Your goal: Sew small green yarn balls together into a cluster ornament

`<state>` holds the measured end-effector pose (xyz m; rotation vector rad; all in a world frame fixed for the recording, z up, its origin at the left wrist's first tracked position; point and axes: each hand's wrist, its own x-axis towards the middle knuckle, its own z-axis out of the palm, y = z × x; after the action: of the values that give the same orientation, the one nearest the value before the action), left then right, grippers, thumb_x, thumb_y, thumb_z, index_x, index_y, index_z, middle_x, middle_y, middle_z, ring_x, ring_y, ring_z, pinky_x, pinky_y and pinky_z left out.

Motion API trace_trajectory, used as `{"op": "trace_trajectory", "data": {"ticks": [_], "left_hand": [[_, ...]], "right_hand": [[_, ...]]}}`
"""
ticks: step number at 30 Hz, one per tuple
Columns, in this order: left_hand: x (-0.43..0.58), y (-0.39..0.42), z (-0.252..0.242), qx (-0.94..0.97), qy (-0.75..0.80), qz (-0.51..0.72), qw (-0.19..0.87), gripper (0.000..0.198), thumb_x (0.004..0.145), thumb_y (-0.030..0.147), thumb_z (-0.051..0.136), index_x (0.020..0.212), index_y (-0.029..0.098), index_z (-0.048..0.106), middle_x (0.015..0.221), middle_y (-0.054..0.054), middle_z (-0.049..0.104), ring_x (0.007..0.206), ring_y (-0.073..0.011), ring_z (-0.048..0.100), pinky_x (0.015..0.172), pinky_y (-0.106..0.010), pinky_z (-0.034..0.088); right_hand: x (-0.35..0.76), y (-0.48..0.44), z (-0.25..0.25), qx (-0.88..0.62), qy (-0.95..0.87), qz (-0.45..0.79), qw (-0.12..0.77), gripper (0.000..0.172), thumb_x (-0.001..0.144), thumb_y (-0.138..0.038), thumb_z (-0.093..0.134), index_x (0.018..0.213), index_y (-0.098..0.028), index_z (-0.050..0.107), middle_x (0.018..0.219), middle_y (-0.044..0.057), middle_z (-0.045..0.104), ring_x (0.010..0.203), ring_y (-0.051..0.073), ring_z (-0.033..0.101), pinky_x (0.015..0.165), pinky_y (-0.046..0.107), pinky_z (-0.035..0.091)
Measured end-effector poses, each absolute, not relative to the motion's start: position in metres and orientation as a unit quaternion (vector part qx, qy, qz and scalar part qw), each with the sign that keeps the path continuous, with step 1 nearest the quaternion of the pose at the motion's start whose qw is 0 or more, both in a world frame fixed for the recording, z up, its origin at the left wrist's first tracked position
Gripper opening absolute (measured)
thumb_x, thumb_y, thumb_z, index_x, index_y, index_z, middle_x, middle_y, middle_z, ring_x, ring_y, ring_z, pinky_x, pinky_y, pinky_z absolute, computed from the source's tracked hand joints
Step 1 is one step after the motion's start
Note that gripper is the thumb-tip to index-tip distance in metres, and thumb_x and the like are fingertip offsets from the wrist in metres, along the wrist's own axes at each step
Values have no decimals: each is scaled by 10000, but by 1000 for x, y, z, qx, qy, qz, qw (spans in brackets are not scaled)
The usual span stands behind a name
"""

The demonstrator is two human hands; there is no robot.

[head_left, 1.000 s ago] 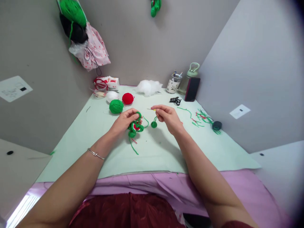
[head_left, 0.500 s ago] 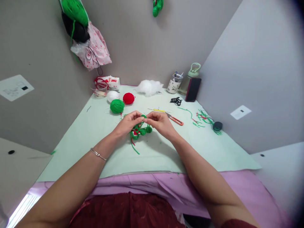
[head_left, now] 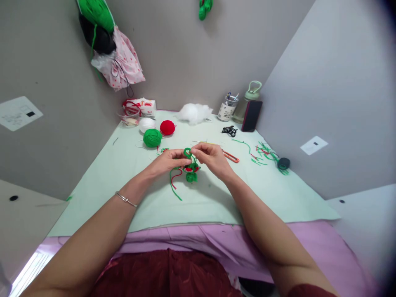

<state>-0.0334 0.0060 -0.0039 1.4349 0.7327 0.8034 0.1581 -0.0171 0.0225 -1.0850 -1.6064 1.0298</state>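
A green and red yarn piece hangs between my hands above the pale green mat, with a small green loop at its top. My left hand pinches the piece just below the loop from the left side. On the right, my right hand has thumb and fingertips closed on the edge of the loop. Loose green and red yarn tails trail down to the left of the piece. The fingertips partly hide the strands between them.
Green, red and white yarn balls sit at the back left. Behind are white stuffing, a pen cup and a phone. Orange snips, black scissors, yarn scraps and black tape lie right.
The yarn piece has turned and now hangs more directly below the loop, slightly further right. The loop stands up more visibly between my fingertips, and my left hand's fingers extend further under it.
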Motion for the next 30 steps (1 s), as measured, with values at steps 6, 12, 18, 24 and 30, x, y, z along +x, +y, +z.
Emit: {"op": "trace_trajectory", "data": {"ticks": [6, 12, 18, 24, 30], "left_hand": [[-35, 6, 4, 515, 350, 398, 674, 239, 716, 362, 818, 820, 177, 709, 765, -34, 674, 672, -132, 611, 589, -234, 457], [-36, 4, 8, 489, 326, 394, 707, 247, 732, 359, 815, 854, 169, 715, 833, -46, 703, 733, -141, 651, 659, -245, 510], [-35, 3, 8, 496, 318, 386, 710, 249, 739, 354, 816, 865, 163, 718, 837, -51, 699, 733, -148, 664, 658, -255, 520], [-35, 3, 8, 497, 316, 393, 706, 235, 733, 324, 819, 864, 169, 700, 809, -29, 685, 712, -132, 655, 666, -248, 514], [-35, 3, 8, 495, 314, 392, 709, 236, 749, 327, 805, 877, 174, 677, 822, -21, 695, 722, -129, 661, 666, -243, 505]], "right_hand": [[171, -9, 20, -389, -596, 460, 530, 425, 837, -440, 695, 1185, -201, 648, 724, -15, 645, 602, 112, 536, 586, 262, 423], [177, -6, 20, -390, -538, 512, 544, 389, 750, -407, 796, 1056, -195, 681, 823, 30, 734, 691, 136, 642, 672, 284, 509], [173, -9, 23, -393, -535, 512, 545, 214, 719, -369, 826, 804, -204, 719, 795, 4, 693, 646, 102, 576, 640, 255, 481], [170, -11, 20, -373, -527, 534, 546, 241, 704, -357, 838, 837, -206, 706, 767, -7, 670, 643, 107, 588, 640, 261, 489], [165, -14, 22, -375, -541, 536, 528, 240, 724, -361, 817, 804, -196, 663, 814, 13, 708, 661, 110, 596, 649, 258, 491]]}}
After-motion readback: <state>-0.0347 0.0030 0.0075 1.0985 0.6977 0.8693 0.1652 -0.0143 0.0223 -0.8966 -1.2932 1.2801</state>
